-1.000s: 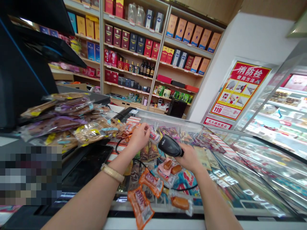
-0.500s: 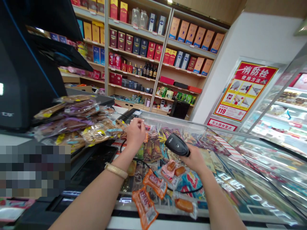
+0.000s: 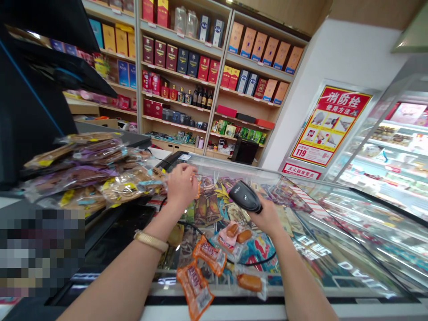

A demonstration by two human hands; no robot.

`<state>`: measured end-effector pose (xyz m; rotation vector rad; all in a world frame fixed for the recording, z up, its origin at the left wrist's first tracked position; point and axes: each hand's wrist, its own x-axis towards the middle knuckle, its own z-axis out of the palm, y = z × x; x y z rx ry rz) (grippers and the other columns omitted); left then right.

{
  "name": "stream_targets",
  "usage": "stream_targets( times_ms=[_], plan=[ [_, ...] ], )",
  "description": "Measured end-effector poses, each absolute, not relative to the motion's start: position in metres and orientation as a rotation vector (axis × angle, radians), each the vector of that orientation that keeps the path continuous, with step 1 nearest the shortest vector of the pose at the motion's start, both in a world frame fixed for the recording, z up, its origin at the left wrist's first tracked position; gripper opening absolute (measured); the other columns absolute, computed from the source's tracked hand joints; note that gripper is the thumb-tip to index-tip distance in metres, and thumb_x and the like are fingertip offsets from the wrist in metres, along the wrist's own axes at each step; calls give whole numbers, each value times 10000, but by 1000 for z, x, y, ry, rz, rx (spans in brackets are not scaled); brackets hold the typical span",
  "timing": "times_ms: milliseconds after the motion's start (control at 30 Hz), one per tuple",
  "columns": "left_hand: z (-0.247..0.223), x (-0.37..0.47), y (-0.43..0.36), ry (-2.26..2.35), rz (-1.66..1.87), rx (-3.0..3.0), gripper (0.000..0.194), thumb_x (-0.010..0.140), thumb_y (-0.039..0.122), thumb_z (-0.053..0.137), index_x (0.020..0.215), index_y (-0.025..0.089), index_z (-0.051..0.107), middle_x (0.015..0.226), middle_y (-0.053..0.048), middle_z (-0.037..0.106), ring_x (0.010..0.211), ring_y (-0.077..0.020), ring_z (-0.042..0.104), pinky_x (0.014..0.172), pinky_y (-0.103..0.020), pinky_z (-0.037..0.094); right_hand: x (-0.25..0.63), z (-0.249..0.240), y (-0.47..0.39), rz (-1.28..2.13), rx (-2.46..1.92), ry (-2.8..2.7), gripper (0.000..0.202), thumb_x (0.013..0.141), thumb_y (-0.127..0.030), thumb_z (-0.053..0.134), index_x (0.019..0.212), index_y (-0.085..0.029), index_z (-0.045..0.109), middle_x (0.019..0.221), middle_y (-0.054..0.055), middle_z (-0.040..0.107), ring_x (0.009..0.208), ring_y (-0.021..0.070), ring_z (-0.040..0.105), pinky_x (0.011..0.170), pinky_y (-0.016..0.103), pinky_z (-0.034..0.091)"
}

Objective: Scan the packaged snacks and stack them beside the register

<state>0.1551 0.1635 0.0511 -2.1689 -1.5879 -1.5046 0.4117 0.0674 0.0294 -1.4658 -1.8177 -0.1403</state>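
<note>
My right hand [image 3: 265, 216] is wrapped round the handle of a black barcode scanner [image 3: 245, 197], whose head points left, toward my left hand. My left hand [image 3: 182, 185] has curled fingers over the glass counter. An edge of an orange packet [image 3: 199, 189] shows at its fingertips, mostly hidden behind the hand. Between my forearms lie an orange sausage packet [image 3: 210, 255], another orange sausage packet [image 3: 195, 287] nearer the front edge, a clear-wrapped sausage [image 3: 249, 282], and a pink and clear pack [image 3: 229, 236] beside another brown sausage [image 3: 244, 236].
A heap of bagged flat brown snacks [image 3: 90, 171] lies left, beside a black till [image 3: 30, 111]. The scanner's black cable [image 3: 264, 262] loops over the glass counter [image 3: 334, 240]. Shelves of boxes [image 3: 182, 58] stand behind; a fire-hydrant poster [image 3: 331, 122] hangs right.
The whole view has shifted slightly, moving most things a little left in the picture. My left hand has turned slightly, its fingers still curled. My right hand keeps hold of the scanner.
</note>
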Motion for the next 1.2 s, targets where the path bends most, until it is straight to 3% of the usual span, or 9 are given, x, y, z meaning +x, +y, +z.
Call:
stream_targets(
  times_ms=[133,300,367,467,633,800,900,1033,1200],
  plan=[
    [42,187,140,-1237,-1106,-3057,183,786,280,547,904,202,663,868,-45,682,790,-181,617,723,-271,460,416,29,69,-194,-1456,-1765,115,695,-251,579,776,-210,648,728,31,682,659,180,593,635,261,446],
    [30,215,103,-1210,-559,-3260,332,704,526,637,785,205,659,793,-56,698,721,-212,634,608,-266,421,415,29,69,-182,-1465,-1761,105,698,-252,576,769,-209,639,726,37,678,660,178,586,654,263,455],
    [28,218,95,-1236,-510,-3242,333,672,517,660,777,202,648,774,-66,693,716,-227,641,596,-271,417,413,30,69,-179,-1469,-1771,112,696,-251,579,783,-215,641,735,34,681,666,176,586,661,260,458],
    [24,220,96,-1243,-554,-3242,253,660,352,664,860,198,647,764,-64,689,726,-232,648,601,-273,420,412,31,68,-181,-1463,-1779,97,701,-257,579,769,-218,637,721,29,674,662,173,584,659,256,460],
    [16,218,124,-1636,-1095,-3296,234,738,305,589,936,183,617,730,-26,664,663,-171,622,576,-244,437,415,30,68,-206,-1448,-1745,92,699,-262,573,744,-213,637,690,26,666,626,174,577,615,258,447],
    [27,204,144,-2267,-2308,-3209,234,870,330,429,926,170,589,801,-41,685,591,-110,620,514,-199,443,418,27,70,-196,-1431,-1736,141,707,-279,576,795,-196,649,732,41,682,667,193,605,652,278,461],
    [34,197,147,-2259,-2917,-2903,193,812,329,564,895,160,606,780,-48,688,611,-114,634,530,-199,463,416,27,69,-187,-1426,-1759,128,712,-282,585,793,-202,645,721,33,675,656,186,595,649,273,457],
    [35,194,152,-1938,-3084,-2662,270,651,321,748,790,138,607,666,-2,618,544,-77,545,460,-165,375,412,31,66,-145,-1388,-1810,125,707,-239,577,806,-209,647,752,31,681,688,186,610,654,262,454],
    [32,194,160,-1816,-3046,-2451,376,603,451,759,689,166,529,496,87,441,412,-40,360,399,-174,255,407,35,63,-101,-1376,-1922,104,710,-223,579,781,-201,651,743,34,677,670,176,599,642,253,437]
  ],
)
